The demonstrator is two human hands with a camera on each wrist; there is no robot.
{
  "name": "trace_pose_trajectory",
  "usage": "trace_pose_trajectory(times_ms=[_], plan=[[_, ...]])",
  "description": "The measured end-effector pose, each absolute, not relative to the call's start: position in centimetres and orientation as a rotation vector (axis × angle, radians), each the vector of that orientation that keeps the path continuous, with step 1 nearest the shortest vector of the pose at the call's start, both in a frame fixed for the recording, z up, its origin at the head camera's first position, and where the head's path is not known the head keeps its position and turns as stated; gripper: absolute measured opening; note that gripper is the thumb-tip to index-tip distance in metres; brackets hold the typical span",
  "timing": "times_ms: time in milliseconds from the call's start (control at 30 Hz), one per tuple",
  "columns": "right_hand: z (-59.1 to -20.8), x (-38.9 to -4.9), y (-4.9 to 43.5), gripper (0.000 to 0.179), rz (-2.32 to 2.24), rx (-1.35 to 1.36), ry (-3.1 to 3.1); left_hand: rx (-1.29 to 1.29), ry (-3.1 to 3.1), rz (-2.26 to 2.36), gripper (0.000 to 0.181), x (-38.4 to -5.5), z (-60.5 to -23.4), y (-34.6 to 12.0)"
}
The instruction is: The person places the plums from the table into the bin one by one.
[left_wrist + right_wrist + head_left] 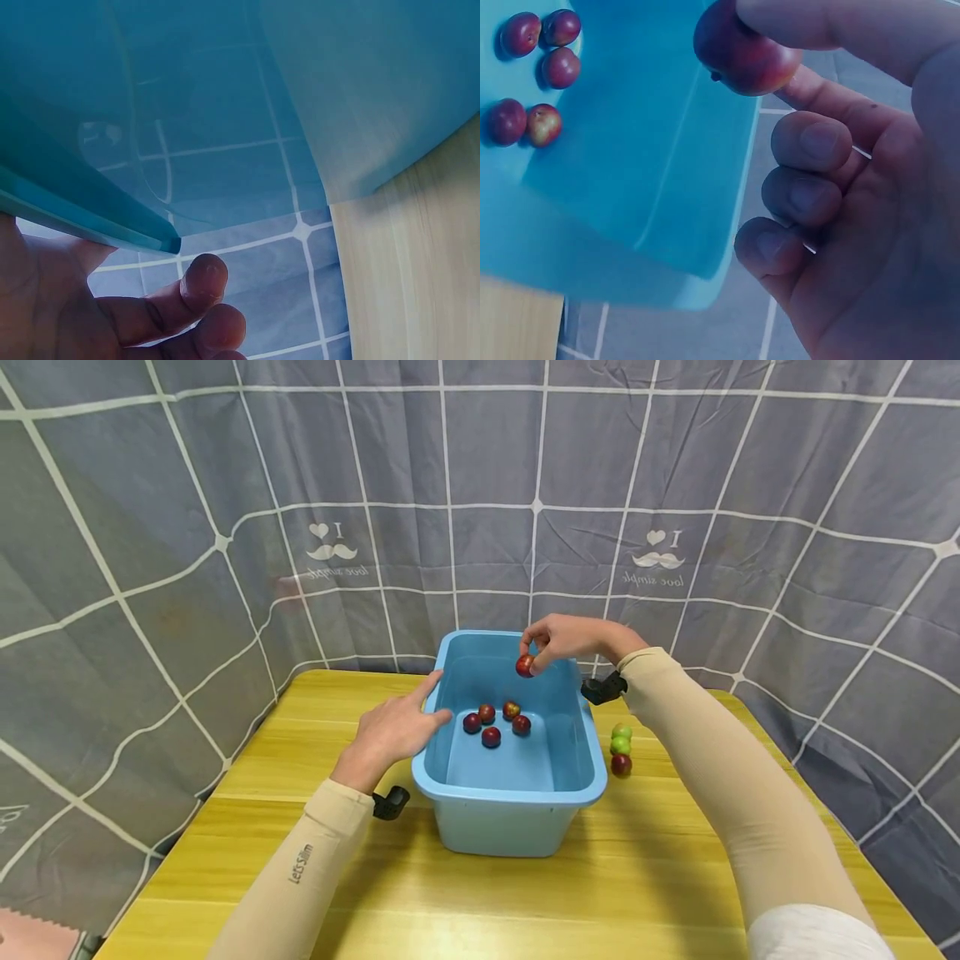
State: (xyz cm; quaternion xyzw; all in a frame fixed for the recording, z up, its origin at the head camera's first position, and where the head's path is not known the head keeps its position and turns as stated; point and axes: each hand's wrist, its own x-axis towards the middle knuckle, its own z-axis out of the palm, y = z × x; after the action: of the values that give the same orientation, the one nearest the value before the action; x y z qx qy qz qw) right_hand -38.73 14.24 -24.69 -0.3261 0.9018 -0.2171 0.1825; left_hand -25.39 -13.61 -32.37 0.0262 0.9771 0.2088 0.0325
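A light-blue plastic basin (510, 795) stands on the table with several dark-red plums (491, 737) on its floor. My right hand (564, 637) is raised over the basin's far right part. It pinches a red plum (742, 52) between thumb and index finger, while the other fingers curl loosely beside it in the right wrist view. My left hand (393, 727) rests at the basin's left rim, thumb over the edge and index finger stretched along it. Below the rim, in the left wrist view, its other fingers (204, 283) hang loosely outside the wall.
Right of the basin, two green round fruits (621, 745) and one dark-red plum (621, 766) sit in a short row on the wooden table (480, 902). A grey curtain with white grid lines (487, 552) surrounds the table's back and sides.
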Motion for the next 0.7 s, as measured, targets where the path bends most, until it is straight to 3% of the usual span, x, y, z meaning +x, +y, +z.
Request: trace_pose_trajectory(times_ms=[700], plan=[[-28.6, -40.2, 9.8, 0.020, -0.230, -0.823, 2.473, 0.077, 3.005, 0.643, 0.073, -25.4, -32.5, -13.8]])
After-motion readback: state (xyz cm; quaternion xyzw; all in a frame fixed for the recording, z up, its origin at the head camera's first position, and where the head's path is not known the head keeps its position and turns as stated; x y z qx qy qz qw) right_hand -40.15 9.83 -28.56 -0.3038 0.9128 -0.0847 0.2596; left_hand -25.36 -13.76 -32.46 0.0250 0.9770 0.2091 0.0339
